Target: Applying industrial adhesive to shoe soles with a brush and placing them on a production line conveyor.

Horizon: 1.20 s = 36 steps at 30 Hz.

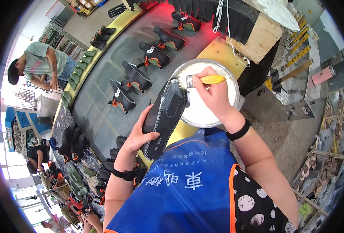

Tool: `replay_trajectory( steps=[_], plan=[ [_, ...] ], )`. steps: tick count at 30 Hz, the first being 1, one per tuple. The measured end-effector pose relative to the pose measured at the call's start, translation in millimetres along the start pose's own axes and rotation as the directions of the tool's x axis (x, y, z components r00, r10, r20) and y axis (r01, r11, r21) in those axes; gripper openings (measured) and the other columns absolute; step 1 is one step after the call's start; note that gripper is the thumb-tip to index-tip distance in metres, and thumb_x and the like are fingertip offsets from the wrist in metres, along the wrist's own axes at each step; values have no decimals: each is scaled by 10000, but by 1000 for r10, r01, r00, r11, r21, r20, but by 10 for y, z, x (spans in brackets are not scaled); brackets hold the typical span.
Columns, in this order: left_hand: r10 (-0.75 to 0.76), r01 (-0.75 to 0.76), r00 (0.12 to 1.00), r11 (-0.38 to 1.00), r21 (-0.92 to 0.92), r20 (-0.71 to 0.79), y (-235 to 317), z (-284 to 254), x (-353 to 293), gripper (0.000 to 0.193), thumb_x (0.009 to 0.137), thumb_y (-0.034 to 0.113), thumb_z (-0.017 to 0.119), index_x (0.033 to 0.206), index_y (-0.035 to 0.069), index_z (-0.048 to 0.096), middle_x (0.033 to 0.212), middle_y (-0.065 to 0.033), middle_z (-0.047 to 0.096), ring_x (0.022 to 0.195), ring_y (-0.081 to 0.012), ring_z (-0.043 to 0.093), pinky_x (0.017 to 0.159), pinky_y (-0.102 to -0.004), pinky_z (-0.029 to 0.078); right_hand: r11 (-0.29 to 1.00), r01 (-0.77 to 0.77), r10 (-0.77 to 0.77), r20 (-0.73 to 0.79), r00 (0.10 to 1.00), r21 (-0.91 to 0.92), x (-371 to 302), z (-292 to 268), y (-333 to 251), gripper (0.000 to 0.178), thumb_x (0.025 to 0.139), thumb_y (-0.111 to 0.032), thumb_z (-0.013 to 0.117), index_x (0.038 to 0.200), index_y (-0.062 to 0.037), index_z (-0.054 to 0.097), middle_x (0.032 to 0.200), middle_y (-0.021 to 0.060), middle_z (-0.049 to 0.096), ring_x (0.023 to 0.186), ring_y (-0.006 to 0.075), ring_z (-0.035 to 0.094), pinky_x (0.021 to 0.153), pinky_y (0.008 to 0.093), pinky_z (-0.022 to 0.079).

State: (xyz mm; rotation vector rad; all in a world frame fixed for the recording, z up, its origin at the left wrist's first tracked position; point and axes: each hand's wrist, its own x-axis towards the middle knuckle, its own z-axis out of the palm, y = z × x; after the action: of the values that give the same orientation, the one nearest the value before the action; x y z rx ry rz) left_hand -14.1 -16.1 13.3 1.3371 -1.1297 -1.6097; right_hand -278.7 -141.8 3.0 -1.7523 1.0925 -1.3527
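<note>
My left hand (137,134) is wrapped round a black shoe upper (168,112), its sole side up with whitish stitching along the edge. The thumb presses on the underside near the heel. In my right hand (217,97) is a paintbrush (212,79) with a yellow handle and pale bristles. Its bristles touch the toe end of the upper, or lie right beside it. Beneath my right hand stands a round metal pot (237,87) of white liquid (203,112). The pot rests by a yellow ledge, close to my blue apron (179,182).
Several black and orange shoe uppers (154,54) stand in a row on a grey conveyor belt (98,77). Green shoe parts (78,70) line its far yellow edge, where a person (44,62) works. At right is a metal cabinet (280,101); a white cord (234,46) hangs beyond the pot.
</note>
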Motion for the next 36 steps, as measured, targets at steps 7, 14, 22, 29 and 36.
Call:
replay_trajectory(
  steps=[7, 14, 22, 29, 36],
  plan=[
    [23, -34, 994, 994, -105, -103, -108, 56, 67, 963, 729, 79, 717, 1575, 63, 257, 1411, -130, 499, 1278, -214, 508, 1101, -337, 377, 997, -69, 68, -61, 996, -17, -369, 140, -85, 197, 910, -91, 692, 800, -38, 538, 612, 74, 536, 518, 168, 533, 514, 313, 420],
    [21, -30, 996, 995, -96, -89, -212, 61, 102, 969, 744, 106, 721, 1582, 61, 235, 1418, -134, 495, 1281, -219, 506, 1102, -342, 375, 1000, 9, -10, -55, 998, -3, -172, 59, -212, 210, 914, -96, 697, 803, -35, 530, 624, 64, 524, 527, 152, 519, 516, 313, 410],
    [14, -34, 995, 979, -203, -96, -282, 79, 116, 962, 748, 101, 710, 1584, 74, 235, 1427, -129, 488, 1285, -215, 502, 1100, -340, 375, 997, -74, 72, 50, 996, 38, -477, 194, -341, 195, 911, -89, 698, 815, -35, 536, 660, 84, 551, 561, 186, 540, 558, 319, 447],
    [49, -56, 997, 993, -103, -67, -234, 50, 106, 979, 733, 119, 732, 1578, 71, 240, 1440, -128, 476, 1323, -221, 473, 1126, -345, 348, 997, -57, 64, 139, 988, -51, -342, 152, -343, 195, 896, -126, 689, 797, -36, 546, 646, 125, 581, 586, 288, 611, 575, 365, 479],
    [54, -53, 998, 997, -52, 20, -180, 57, 114, 1009, 705, 141, 757, 1572, 62, 246, 1454, -130, 468, 1346, -228, 458, 1147, -350, 322, 971, 166, -173, -28, 984, -170, 248, 84, -35, 196, 921, -128, 673, 813, -23, 548, 656, 100, 556, 576, 230, 563, 554, 347, 438]
  ],
)
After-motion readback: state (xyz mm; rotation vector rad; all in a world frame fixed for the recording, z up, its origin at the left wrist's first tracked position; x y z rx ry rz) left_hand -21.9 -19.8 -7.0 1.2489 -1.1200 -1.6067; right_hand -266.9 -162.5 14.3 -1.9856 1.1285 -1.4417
